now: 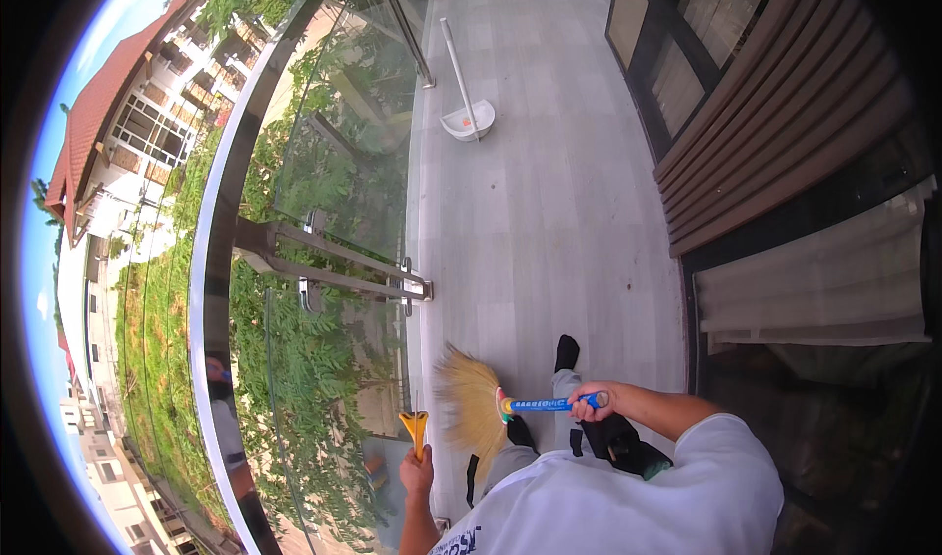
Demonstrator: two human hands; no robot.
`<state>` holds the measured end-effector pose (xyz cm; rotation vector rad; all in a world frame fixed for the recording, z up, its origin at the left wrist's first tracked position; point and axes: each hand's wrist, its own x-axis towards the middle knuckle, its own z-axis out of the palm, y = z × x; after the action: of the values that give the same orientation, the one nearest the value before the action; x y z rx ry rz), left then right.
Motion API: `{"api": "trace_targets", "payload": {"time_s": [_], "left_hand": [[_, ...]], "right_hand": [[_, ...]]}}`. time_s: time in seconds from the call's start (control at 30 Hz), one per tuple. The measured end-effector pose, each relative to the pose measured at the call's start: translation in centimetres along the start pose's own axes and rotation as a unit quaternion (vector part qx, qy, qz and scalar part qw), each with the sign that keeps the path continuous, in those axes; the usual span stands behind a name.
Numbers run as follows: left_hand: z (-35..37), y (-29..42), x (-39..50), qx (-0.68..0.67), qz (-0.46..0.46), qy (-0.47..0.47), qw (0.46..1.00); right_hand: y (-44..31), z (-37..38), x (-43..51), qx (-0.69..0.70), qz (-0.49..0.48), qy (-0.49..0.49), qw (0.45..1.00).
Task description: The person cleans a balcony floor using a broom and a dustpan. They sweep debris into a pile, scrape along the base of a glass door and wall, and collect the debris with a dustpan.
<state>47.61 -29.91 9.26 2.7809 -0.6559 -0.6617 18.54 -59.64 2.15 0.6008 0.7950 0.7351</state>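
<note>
My right hand (592,402) grips the blue handle of a soft straw broom (471,400), holding it level in front of my legs. The broom's fan of bristles points left, over one foot and close to the base of the glass railing. In my left hand (417,472) is a yellow-handled tool (416,431), held upright beside the glass. Its thin head is seen edge-on, so I cannot tell a squeegee from a scraper. Farther along the floor a white long-handled dustpan (471,121) stands with small orange bits in it.
The pale plank-patterned balcony floor (544,209) has a few dark specks. Along the left runs a glass railing with a metal handrail (213,275) and a steel post (346,264). A brown slatted panel (773,106) and dark-framed glass doors (809,305) line the right.
</note>
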Motion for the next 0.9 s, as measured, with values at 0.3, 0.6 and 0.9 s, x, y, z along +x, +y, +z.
{"api": "trace_targets", "payload": {"time_s": [0.3, 0.6, 0.9], "left_hand": [[-0.8, 9.2, 3.8, -0.188, -0.023, 0.023, 0.982], [-0.8, 17.9, 12.3, -0.168, 0.022, -0.043, 0.985], [0.5, 33.3, 29.2, -0.105, 0.242, -0.064, 0.963]], "right_hand": [[-24.3, 7.2, -16.7, -0.241, -0.294, 0.225, 0.897], [-20.8, 7.6, -19.4, -0.280, -0.600, 0.296, 0.688], [19.5, -5.0, -12.5, -0.038, -0.449, 0.548, 0.705]]}}
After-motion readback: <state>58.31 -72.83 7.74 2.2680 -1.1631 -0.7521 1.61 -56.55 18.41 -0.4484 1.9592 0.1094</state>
